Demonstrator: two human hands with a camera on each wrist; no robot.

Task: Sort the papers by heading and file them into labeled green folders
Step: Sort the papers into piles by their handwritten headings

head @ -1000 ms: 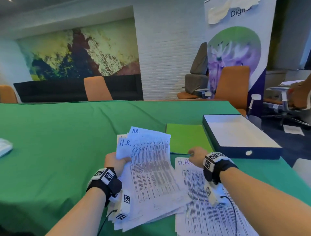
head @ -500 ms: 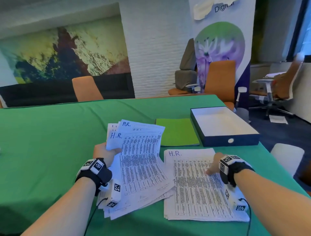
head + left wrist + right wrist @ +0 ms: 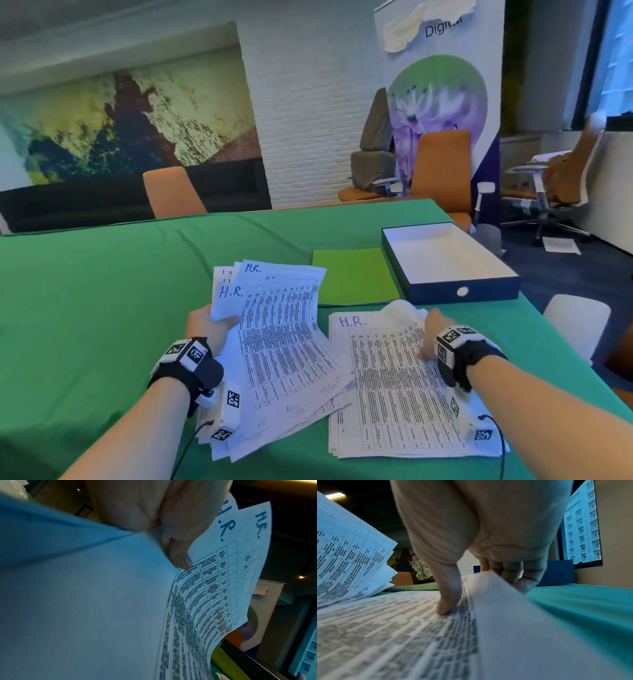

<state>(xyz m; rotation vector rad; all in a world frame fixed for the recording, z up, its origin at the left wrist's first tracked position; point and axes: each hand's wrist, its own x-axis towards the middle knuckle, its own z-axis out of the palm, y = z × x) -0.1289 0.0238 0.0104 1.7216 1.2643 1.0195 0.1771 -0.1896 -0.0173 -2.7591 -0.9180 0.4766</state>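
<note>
On the green tablecloth (image 3: pixel 102 308), close to the person, lay a flat stack of printed sheets (image 3: pixel 387 387) with "H.R." written by hand at its top. The right hand (image 3: pixel 432 334) was at the right edge of this stack: its thumb (image 3: pixel 448 596) pressed down on the top page, and the other fingers (image 3: pixel 508 573) were curled under the edge of the sheet, so that this edge was lifted and bent upward. The left hand (image 3: pixel 210 325) gripped a fanned bundle of papers (image 3: pixel 274 342), thumb on top and fingers behind, and these sheets also carried the heading "H.R." in blue ink. The bundle was tilted up at the far end, while its lower corners lay on the cloth just beside the flat stack. A green folder (image 3: pixel 352 277) lay closed on the table beyond both piles, touching a dark blue tray (image 3: pixel 462 291) with a white inside. Orange chairs (image 3: pixel 171 195) stood behind the table.
</note>
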